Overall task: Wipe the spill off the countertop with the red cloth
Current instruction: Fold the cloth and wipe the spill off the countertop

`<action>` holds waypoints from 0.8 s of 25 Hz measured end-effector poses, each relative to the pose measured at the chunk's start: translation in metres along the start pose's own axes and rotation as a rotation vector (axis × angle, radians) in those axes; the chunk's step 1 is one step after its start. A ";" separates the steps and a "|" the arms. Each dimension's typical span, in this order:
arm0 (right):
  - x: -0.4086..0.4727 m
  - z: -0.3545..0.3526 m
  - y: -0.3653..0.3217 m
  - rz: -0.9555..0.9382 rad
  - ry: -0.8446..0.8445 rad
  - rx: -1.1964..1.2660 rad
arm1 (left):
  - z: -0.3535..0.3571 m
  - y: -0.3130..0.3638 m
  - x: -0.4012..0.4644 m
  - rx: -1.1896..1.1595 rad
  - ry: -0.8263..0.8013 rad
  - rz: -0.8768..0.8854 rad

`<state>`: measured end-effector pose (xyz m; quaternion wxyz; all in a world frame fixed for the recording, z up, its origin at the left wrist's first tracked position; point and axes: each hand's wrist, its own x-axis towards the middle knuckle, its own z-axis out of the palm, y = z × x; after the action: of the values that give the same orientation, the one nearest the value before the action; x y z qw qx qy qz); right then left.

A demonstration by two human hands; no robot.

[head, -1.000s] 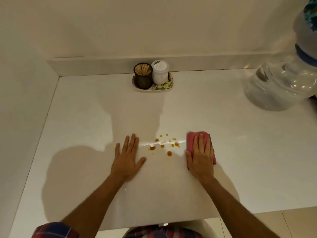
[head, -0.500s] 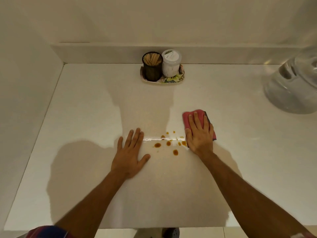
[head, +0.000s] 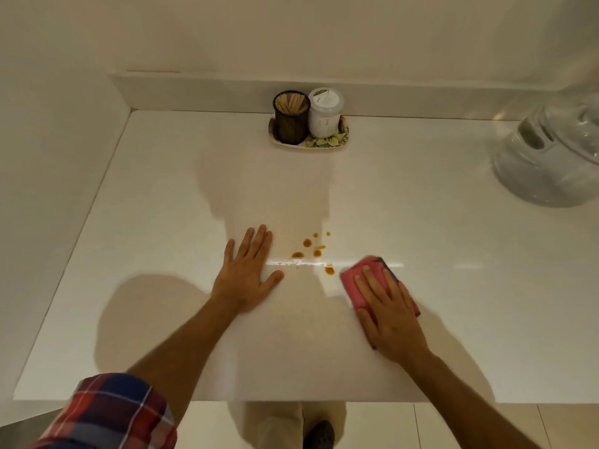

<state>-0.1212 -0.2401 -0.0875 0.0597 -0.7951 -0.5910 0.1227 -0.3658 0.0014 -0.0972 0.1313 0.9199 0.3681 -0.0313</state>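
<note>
White counter (head: 421,222): your right hand (head: 389,312) presses flat on the red cloth (head: 353,280), beside the spill (head: 312,251); left hand (head: 248,273) flat, empty.

The countertop (head: 421,222) is showing glossy white, and the spill (head: 312,251) is dotting it in amber-brown drops. The red cloth (head: 358,280) is reading pinkish red with a dark edge. The rolled sleeve (head: 107,413) is displaying a red, navy and white plaid. The tray (head: 327,142) is carrying a yellow-and-green floral print, holding a dark brown cup (head: 291,124) of tan sticks and a white jar (head: 325,113).
</note>
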 end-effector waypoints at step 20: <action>0.114 -0.004 -0.064 -0.158 -0.051 0.172 | 0.003 -0.004 0.003 -0.034 0.021 0.022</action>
<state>-0.1482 -0.1123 -0.0825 0.1223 -0.7344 -0.6405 0.1882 -0.3668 0.0053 -0.1016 0.1435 0.9218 0.3599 -0.0137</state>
